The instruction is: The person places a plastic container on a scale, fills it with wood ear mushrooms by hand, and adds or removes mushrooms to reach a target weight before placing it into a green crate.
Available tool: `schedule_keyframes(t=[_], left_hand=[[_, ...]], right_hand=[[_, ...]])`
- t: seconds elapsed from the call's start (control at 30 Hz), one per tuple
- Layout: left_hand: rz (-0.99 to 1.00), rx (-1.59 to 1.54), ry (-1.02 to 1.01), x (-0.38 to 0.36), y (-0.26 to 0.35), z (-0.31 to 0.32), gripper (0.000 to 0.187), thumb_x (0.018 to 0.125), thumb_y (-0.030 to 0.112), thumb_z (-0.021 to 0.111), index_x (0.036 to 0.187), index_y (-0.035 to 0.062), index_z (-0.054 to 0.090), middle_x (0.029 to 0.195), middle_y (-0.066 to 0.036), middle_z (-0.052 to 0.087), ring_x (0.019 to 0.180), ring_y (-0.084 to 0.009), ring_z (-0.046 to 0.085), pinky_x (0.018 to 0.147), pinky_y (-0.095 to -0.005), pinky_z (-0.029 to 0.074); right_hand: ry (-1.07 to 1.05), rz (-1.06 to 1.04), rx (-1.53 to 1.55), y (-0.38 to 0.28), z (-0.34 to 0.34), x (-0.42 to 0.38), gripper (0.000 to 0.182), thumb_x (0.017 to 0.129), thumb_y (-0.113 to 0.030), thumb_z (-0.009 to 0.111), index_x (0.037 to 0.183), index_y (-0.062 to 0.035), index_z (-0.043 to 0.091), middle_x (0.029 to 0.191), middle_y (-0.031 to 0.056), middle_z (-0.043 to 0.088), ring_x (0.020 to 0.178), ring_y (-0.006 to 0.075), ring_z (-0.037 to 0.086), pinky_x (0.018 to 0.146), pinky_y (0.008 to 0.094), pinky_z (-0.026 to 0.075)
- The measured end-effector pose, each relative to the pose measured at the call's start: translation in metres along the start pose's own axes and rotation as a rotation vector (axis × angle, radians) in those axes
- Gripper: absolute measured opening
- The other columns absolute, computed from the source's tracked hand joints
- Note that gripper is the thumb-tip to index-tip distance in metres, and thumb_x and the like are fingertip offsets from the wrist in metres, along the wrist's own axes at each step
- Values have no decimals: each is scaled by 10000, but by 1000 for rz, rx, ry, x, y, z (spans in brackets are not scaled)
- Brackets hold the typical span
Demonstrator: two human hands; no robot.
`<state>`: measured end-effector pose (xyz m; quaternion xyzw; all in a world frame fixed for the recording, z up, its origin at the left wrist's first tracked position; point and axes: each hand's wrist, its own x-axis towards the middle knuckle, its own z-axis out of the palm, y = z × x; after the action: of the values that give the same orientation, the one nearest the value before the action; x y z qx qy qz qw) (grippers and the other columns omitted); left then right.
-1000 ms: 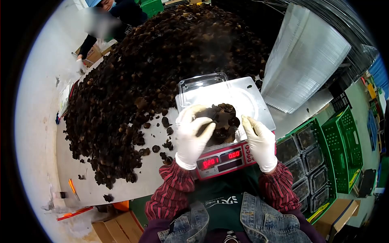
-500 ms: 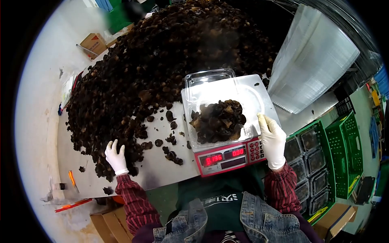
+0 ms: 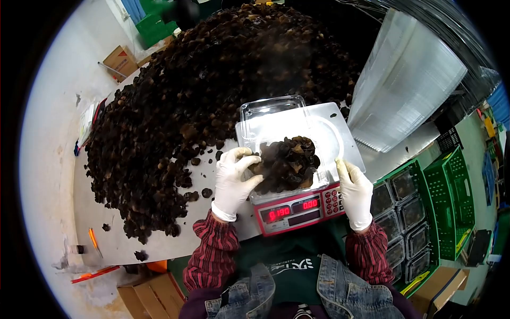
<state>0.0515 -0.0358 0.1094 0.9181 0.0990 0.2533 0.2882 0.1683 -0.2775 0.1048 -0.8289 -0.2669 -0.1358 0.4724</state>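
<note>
An open clear plastic box (image 3: 320,181) holds a heap of dark wood ear mushrooms (image 3: 289,162) on the steel plate of a red digital scale (image 3: 289,219). The box's lid (image 3: 272,101) is folded back. The red display reads about 0.190. My left hand (image 3: 232,181), in a white glove, is at the box's left side, thumb and fingers apart against the edge of the heap. My gloved right hand (image 3: 355,194) is over the plate's right edge, fingers drawn together. Whatever its fingertips may hold is too small to make out.
A large mound of wood ear mushrooms (image 3: 175,117) covers the back and left of the steel table (image 3: 114,239). A tall stack of clear plastic boxes (image 3: 406,80) stands at the right. Beyond the table's right edge, a green crate (image 3: 431,212) holds several filled boxes.
My left hand has moved right, from the mound's front edge to the box on the scale. The display has dropped from about 0.196 to 0.190. My right hand has barely moved.
</note>
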Motion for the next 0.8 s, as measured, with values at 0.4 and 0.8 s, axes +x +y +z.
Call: schedule_keyframes(t=[0.4,0.8], left_hand=[[-47,-305,207,-14,0,11,434,596,-89,715,983,93,644,1045,-33,670,1055,-231,577,937,-342,423],[-287,-578,507,-33,-12,-24,437,763,-115,689,1179,0,624,1163,-37,626,1064,-127,566,961,-286,428]], right_hand=[[-40,15,34,4,0,-5,212,902,-40,631,1108,-6,670,982,133,696,785,225,689,688,288,528],[-74,-36,-85,6,-2,-3,235,888,-27,634,1120,-18,670,1000,127,693,817,237,684,717,296,530]])
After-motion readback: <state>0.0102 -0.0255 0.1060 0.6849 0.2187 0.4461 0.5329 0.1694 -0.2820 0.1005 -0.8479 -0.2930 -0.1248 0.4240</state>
